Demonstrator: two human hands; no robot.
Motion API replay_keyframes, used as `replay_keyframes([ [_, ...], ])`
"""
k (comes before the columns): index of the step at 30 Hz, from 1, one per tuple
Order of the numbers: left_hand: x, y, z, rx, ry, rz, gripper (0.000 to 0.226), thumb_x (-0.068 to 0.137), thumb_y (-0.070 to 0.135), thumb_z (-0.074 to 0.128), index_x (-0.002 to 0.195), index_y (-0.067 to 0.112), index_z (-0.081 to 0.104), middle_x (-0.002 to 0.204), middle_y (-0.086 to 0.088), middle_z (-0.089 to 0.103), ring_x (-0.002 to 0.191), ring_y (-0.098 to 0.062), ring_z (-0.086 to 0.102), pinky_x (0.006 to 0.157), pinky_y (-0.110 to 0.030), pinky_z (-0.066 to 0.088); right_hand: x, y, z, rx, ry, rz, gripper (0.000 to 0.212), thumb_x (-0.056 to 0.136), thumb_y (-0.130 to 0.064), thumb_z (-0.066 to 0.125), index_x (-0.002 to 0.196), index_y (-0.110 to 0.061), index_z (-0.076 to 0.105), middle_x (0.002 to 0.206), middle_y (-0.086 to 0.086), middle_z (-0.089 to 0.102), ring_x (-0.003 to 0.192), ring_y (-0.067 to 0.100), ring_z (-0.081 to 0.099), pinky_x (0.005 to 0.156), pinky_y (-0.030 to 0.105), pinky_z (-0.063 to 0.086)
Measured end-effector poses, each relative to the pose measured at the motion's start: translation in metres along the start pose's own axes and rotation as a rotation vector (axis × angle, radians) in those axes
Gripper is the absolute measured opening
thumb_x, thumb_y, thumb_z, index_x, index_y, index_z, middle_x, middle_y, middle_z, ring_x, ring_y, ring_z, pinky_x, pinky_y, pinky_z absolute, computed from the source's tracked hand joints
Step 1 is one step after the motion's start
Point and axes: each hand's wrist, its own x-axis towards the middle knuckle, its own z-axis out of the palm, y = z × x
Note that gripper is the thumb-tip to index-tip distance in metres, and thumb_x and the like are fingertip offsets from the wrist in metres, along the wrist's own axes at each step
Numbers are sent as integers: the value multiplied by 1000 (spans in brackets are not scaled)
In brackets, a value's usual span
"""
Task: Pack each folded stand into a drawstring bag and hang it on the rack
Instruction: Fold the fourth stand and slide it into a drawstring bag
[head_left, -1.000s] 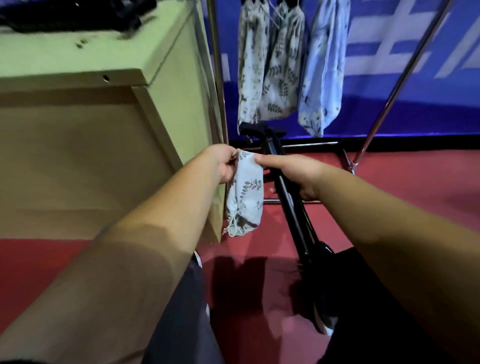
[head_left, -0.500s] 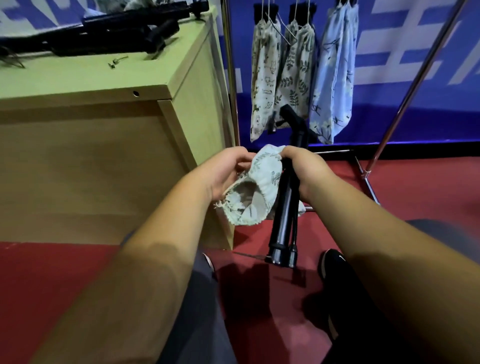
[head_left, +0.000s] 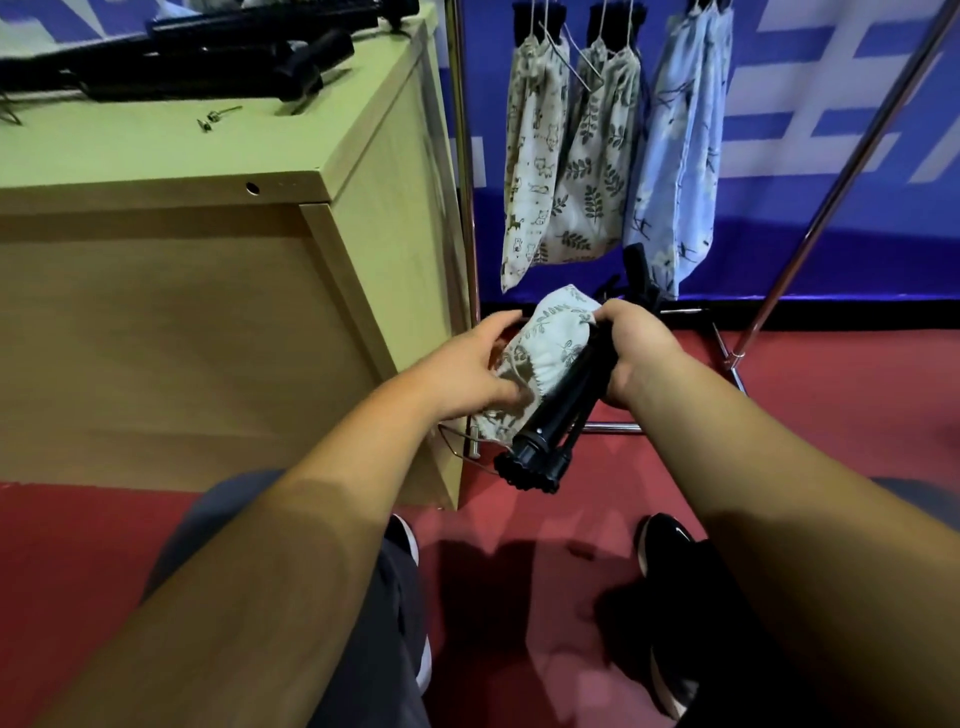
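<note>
Holding a folded black tripod stand (head_left: 550, 415) in mid-air over the red floor (head_left: 831, 415), just to the right of a pale wooden cabinet (head_left: 156, 338). Slanting its long axis steeply, bundled feet pointing down and left toward the wearer, head end pointing up and right toward the rack. Clenching the right hand (head_left: 636, 348) round the middle of the shaft, fingers (head_left: 610, 332) wrapped about it. Gripping a pale leaf-printed cloth drawstring bag (head_left: 550, 338) in the left hand (head_left: 467, 374), fingers curled into the gathered cloth near its mouth, thumb stretched over the top. Keeping the bag pressed against the left side of the stand, touching it, not yet over either end.

Rising just behind the hands, a chrome metal rack (head_left: 464, 208), with three filled bags hanging side by side: a cream cat-printed bag (head_left: 530, 156), a cream leaf-printed bag (head_left: 597, 156) and a light blue bag (head_left: 680, 156), all upright, black tops poking out. Lying on the cabinet's top surface (head_left: 156, 150), more black folded stands (head_left: 208, 57) and two small metal clips (head_left: 213, 117). Showing below the arms, dark trousers and black shoes (head_left: 670, 545) on the floor.
</note>
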Motion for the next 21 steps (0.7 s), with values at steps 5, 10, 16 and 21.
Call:
replay_keyframes([
  [5, 8, 8, 5, 155, 309, 259, 76, 92, 1, 58, 149, 49, 52, 125, 4, 59, 96, -16, 66, 86, -27, 54, 9, 3, -4, -32, -26, 14, 17, 97, -12, 50, 86, -11, 63, 59, 2, 64, 45, 13, 60, 47, 22, 55],
  [10, 10, 16, 9, 90, 416, 349, 57, 89, -5, 50, 118, 36, 77, 119, 11, 66, 112, -5, 62, 99, -17, 46, 9, 7, -9, -117, -65, 30, 20, 102, -13, 52, 84, -10, 59, 53, 4, 57, 37, 15, 56, 41, 20, 50],
  [16, 27, 12, 17, -135, 434, -63, 37, 89, 7, 53, 87, 30, 81, 84, -4, 78, 74, -26, 77, 68, -40, 66, 5, 9, -11, -294, -37, -163, 11, 89, -17, 73, 95, -9, 67, 75, 9, 59, 44, 20, 58, 47, 27, 50],
  [21, 35, 21, 17, -664, 279, -250, 23, 98, 5, 56, 108, -3, 74, 85, -15, 77, 69, -24, 75, 64, -31, 63, -15, 12, -5, -460, -263, -188, 10, 89, -16, 74, 95, -8, 72, 76, 10, 67, 49, 21, 60, 48, 28, 49],
])
